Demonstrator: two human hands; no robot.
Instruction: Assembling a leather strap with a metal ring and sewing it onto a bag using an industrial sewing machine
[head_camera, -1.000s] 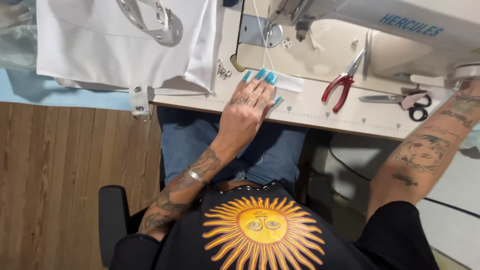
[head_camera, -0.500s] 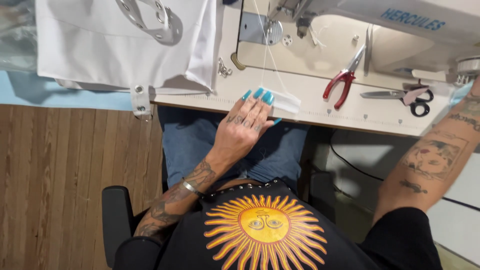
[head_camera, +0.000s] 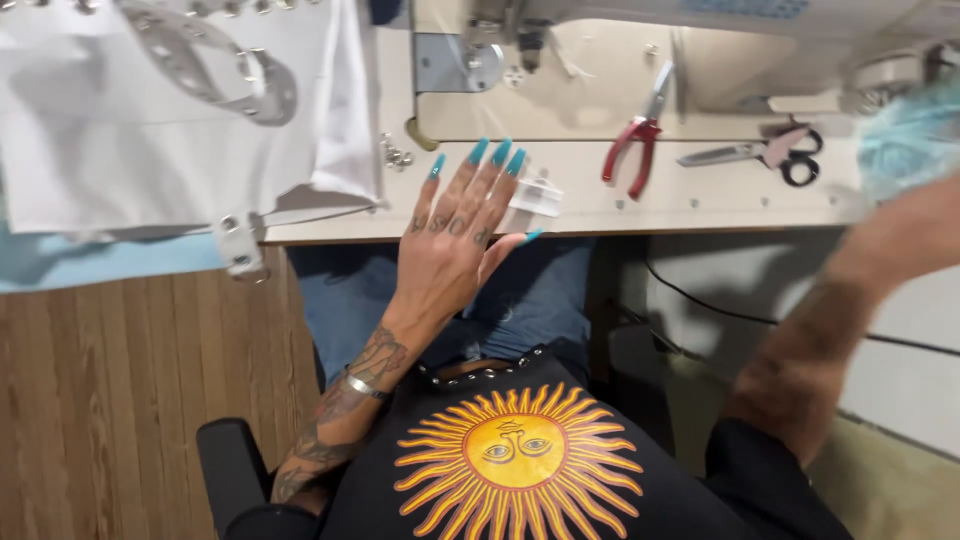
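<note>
The left hand (head_camera: 455, 240) has long teal-painted nails, inked letters across the knuckles, a thin silver bangle (head_camera: 366, 387) at the wrist and tattoos up the forearm. A black short-sleeved shirt (head_camera: 520, 465) bears an orange-yellow sun print; blue jeans (head_camera: 350, 300) cover the legs.

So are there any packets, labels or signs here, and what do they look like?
Clear packet: small, flat, see-through, at the table's front edge, under the left hand's fingertips.
Machine label: blue lettering strip on the cream sewing machine, top edge, mostly cut off.
No screens or signs show.
</note>
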